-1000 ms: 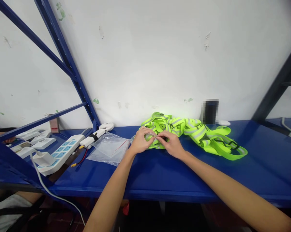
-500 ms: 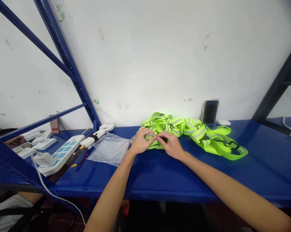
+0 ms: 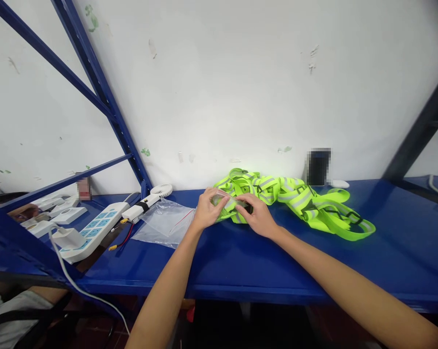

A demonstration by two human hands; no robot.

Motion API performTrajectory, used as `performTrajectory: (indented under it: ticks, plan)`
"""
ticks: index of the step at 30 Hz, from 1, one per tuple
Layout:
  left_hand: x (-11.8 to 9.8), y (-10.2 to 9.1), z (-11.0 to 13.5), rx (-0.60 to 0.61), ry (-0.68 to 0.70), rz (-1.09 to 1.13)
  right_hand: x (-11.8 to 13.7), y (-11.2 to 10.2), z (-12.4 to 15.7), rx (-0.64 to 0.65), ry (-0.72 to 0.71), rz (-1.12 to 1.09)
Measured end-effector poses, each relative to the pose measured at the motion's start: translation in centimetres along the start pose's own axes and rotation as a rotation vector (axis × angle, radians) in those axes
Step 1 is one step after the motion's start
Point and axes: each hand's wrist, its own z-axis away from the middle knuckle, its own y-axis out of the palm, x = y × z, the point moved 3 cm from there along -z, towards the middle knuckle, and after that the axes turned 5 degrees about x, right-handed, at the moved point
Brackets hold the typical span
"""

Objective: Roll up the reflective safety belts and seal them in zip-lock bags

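In front of the neon-yellow reflective straps [image 3: 295, 196], my two hands work on a small clear plastic bag [image 3: 221, 195] with a reddish line along its edge. My left hand [image 3: 207, 209] pinches the bag's left side, thumb stretched across it toward the middle. My right hand [image 3: 255, 214] has its thumb and fingertips closed on the bag's right end. Both hands partly hide the bag, and the yellow straps show through and behind it. More clear plastic bags [image 3: 160, 225], one with a red line, lie flat left of my left hand.
At the left are a white power strip [image 3: 95, 230] with a plugged-in charger, a small white fan [image 3: 161, 190] and a red-black cable with yellow connectors [image 3: 126, 236]. A dark phone-like device [image 3: 318, 167] leans on the wall. A blue rack frame [image 3: 111, 106] rises at the left.
My fingertips, which met at one point, have moved a little apart. My left hand has shifted slightly left, and more of the bag's reddish edge shows between my hands.
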Motion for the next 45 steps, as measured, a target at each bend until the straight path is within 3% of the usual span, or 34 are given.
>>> performTrajectory:
  ticks: [9, 13, 17, 21, 25, 28, 32, 45]
  plan:
    - [-0.1, -0.5, 0.0, -0.065, -0.055, 0.118, 0.2, -0.2, -0.2, -0.059, 0.045, -0.077]
    - [-0.7, -0.9, 0.0, -0.034, -0.032, 0.144, 1.0, -0.4, -0.4, -0.063, 0.050, -0.095]
    - [-2.4, -2.4, -0.8, 0.113, 0.026, 0.016, 1.6, -0.7, -0.4, -0.031, 0.033, -0.095]
    - [-5.1, -3.7, -2.4, 0.368, 0.067, -0.297, 2.2, -0.9, -0.4, -0.023, -0.056, -0.055]
    - [-7.2, -3.6, -3.9, 0.598, 0.151, -0.576, 2.3, -1.0, -0.3, -0.052, -0.082, -0.035]
    - [-7.7, -3.2, -4.4, 0.690, 0.182, -0.649, 2.2, -0.9, -0.2, -0.067, -0.096, -0.022]
    - [-7.5, -2.7, -4.4, 0.730, 0.215, -0.662, 2.0, -0.9, -0.2, -0.078, -0.117, -0.019]
    - [-6.9, -2.5, -4.4, 0.700, 0.177, -0.663, 2.1, -0.9, -0.3, -0.103, -0.066, -0.063]
